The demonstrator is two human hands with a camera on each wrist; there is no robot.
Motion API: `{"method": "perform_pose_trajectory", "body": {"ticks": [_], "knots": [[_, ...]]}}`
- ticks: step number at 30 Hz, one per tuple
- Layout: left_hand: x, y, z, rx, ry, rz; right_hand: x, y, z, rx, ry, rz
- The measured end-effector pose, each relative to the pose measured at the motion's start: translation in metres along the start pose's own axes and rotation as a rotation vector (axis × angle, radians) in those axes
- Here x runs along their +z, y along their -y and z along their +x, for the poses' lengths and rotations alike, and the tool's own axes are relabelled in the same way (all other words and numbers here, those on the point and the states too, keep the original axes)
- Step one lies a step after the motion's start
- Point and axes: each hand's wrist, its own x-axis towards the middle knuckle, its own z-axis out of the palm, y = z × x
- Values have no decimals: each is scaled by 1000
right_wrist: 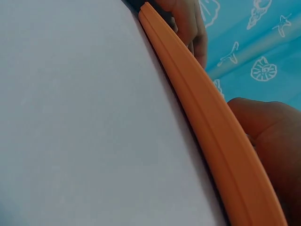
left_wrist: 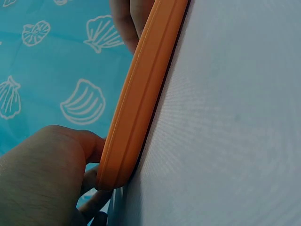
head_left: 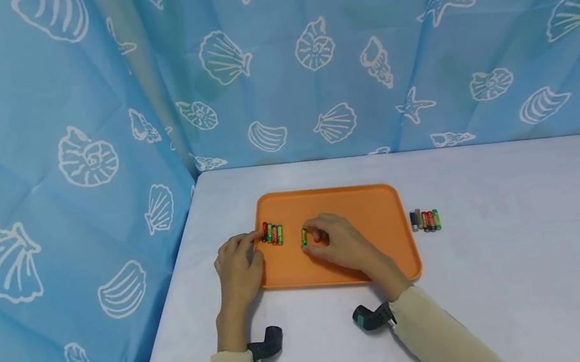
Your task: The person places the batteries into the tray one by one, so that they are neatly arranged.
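Cream sleeves lead up to both hands over the flat orange plastic tray [head_left: 364, 206] on the pale tabletop [head_left: 515, 270]. Left hand [head_left: 238, 271] lies with straight fingers touching the row of red and green batteries [head_left: 273, 234] near the tray's left rim. Right hand [head_left: 336, 244] pinches a single green battery [head_left: 303, 237] mid-tray, apart from the row. Best slid gently sideways, kept parallel to the row. More batteries [head_left: 426, 220] lie right of the tray.

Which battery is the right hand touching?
The single green battery lying alone mid-tray, at the right hand; the others sit in rows.
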Motion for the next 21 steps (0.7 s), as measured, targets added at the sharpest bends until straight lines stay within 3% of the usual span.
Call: {"method": "perform_pose_trajectory", "body": {"ticks": [12, 21], "knots": [[0, 0, -1, 6, -4, 2, 12, 4, 16, -54, -7, -1], [0, 1, -1, 15, -11, 15, 17, 7, 23, -16, -4, -17]]}}
